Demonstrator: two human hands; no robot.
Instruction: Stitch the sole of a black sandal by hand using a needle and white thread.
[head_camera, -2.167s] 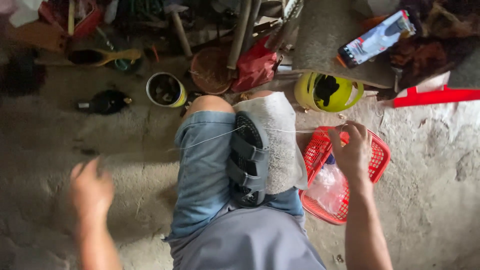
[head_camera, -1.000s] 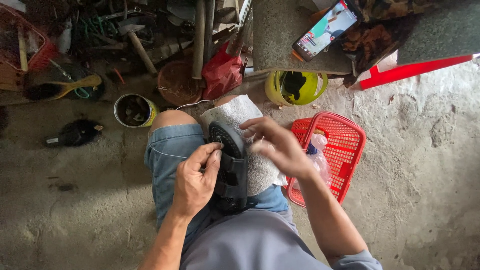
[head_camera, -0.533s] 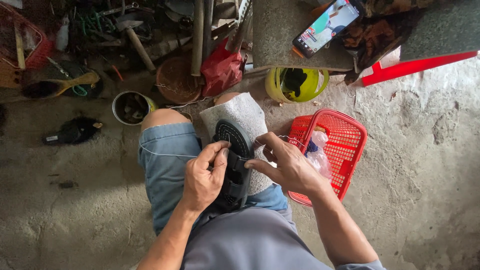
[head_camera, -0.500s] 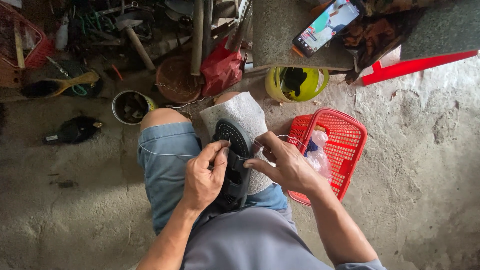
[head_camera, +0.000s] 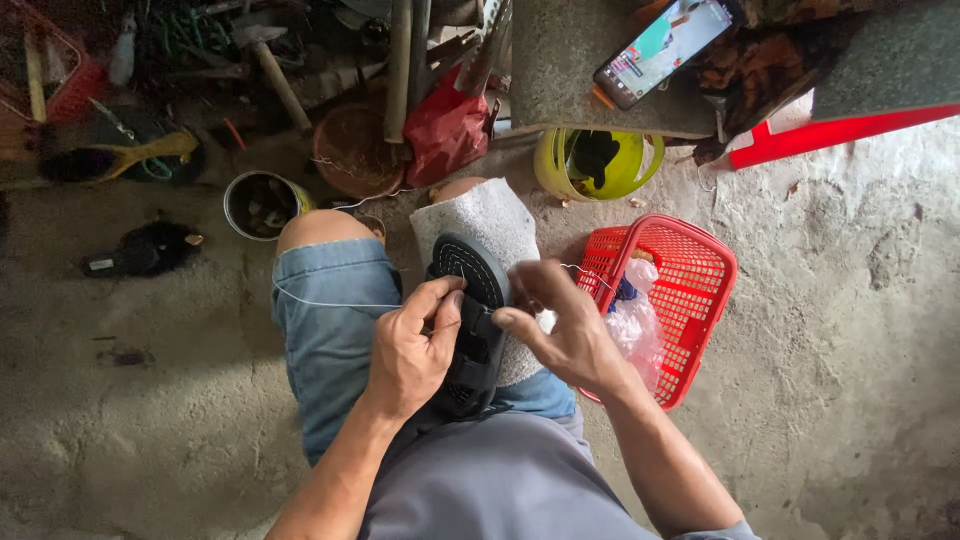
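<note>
Compared with a couple of seconds ago, when both arms were flung wide to draw the thread taut, both hands have now come back together on the black sandal (head_camera: 470, 330), and over the last half second they have barely shifted, so the work looks to have gone from pulling a stitch through to placing the next one along the sole's edge. The sandal lies sole-up on a grey cloth pad (head_camera: 490, 215) draped over the person's right thigh, just left of the red basket (head_camera: 700, 290). Its long axis runs up and down the view, along the thigh: the rounded end with the ring of stitches points away from the body toward the knee, the other end toward the lap. The left hand (head_camera: 410, 350) clasps the sandal from its far side from the basket, fingers (head_camera: 440, 295) curled closed onto its edge and strap. The right hand (head_camera: 565, 335), between sandal and basket, has thumb and forefinger pinched together at the sole's rim; whether they grip a needle or only the thread (head_camera: 330, 303) is too small to tell. That thread trails away from the basket across the denim shorts (head_camera: 325, 340).
</note>
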